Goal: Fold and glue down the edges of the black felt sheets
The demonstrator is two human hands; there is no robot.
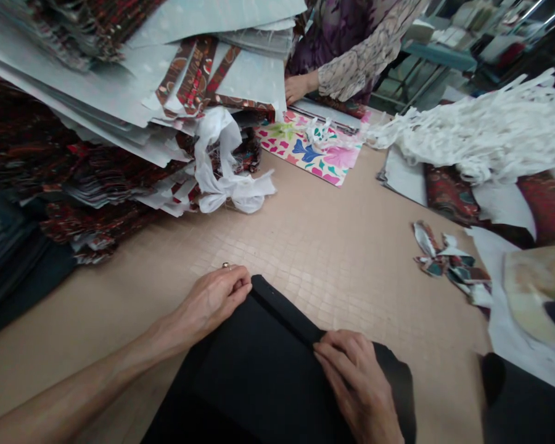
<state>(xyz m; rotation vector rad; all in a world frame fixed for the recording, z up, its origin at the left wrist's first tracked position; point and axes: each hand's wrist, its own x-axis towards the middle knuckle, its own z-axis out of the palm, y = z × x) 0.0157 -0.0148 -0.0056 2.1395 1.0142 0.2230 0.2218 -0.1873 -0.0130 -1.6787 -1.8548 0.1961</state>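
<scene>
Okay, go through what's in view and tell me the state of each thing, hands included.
Left hand: closed on the black cloth's corner
Right hand: pinching its folded edge
Black cloth: spread out, far edge folded over
White strips: heaped in a tangle
White band: bunched, bow-like
Patterned stack: piled high, layers uneven
Floral sheet: flat on the table
Scraps: crumpled, loosely bunched

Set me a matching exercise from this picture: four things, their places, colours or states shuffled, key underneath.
1. Left hand
2. Black cloth
3. Floral sheet
4. White strips

A. Tangled in a heap, upper right
B. Under both hands, one edge folded over
C. Pink, blue and green on a pale ground
D. Wearing a ring

Pairs: 1-D, 2-B, 3-C, 4-A
</scene>
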